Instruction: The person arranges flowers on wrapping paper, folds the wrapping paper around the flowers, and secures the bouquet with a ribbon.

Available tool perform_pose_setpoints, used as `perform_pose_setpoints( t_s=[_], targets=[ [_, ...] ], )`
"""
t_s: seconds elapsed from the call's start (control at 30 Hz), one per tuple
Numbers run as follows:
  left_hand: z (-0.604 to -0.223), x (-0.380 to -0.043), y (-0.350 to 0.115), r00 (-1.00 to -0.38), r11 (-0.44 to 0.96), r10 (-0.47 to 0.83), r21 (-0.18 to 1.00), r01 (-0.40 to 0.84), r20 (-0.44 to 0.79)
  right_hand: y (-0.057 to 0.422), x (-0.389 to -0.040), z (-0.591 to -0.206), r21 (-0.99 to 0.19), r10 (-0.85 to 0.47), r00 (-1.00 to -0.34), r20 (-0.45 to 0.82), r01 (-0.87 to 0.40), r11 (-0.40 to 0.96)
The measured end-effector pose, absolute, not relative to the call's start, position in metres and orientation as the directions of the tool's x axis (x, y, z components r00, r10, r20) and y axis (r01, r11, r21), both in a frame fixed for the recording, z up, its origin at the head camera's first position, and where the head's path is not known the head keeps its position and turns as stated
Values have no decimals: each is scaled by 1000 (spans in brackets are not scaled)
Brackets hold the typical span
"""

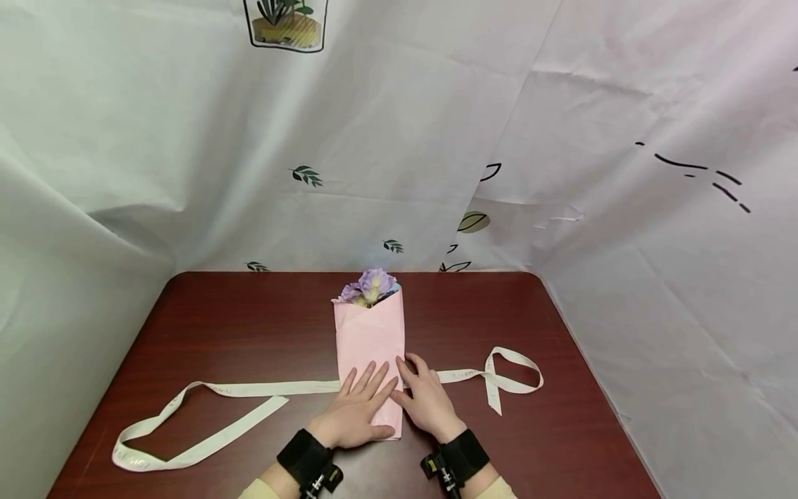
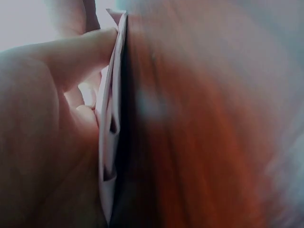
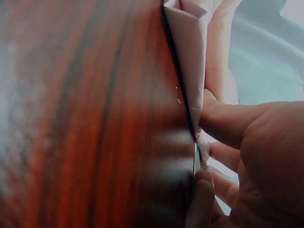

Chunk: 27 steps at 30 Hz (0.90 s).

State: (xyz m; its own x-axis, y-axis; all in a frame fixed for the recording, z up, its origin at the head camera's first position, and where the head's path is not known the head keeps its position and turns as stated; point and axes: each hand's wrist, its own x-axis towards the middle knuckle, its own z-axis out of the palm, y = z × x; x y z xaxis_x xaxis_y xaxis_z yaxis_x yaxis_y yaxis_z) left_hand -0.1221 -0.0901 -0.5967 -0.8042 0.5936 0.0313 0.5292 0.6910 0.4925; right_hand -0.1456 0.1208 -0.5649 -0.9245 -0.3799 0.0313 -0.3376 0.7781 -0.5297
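Observation:
A bouquet wrapped in pink paper [image 1: 369, 336] lies on the table, with purple flowers [image 1: 376, 283] showing at its far end. My left hand [image 1: 357, 414] rests flat on the lower part of the wrap, fingers spread. At the wrap's right edge, my right hand [image 1: 429, 400] touches the paper with thumb and index finger, its other fingers beside the edge. A white ribbon [image 1: 274, 389] runs crosswise, its middle hidden under the bouquet. Folded paper layers [image 2: 110, 128] show edge-on in the left wrist view. In the right wrist view, the thumb [image 3: 225, 118] lies against the folded paper [image 3: 192, 52].
The ribbon's left end bends back in a wide curve on the dark red wooden table [image 1: 249, 326]. Its right end forms a crossed loop [image 1: 515, 357]. A pale printed cloth [image 1: 386, 138] hangs behind the table and along both sides.

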Motion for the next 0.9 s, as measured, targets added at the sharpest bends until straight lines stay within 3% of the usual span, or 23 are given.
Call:
perform_pose_setpoints(
  t_s=[0.33,0.63,0.9],
  targets=[
    [-590,-119,-94,-789,655,613,525,544,53,126,-148,-562,-577,-411,-911,14,-343,741],
    [-563,-110,-89,-766,636,611,452,625,200,140,-151,-545,-640,-431,-902,40,-354,682],
    [-560,-106,-87,-749,668,655,388,635,100,139,-147,-545,-644,-443,-897,7,-343,684]
  ],
)
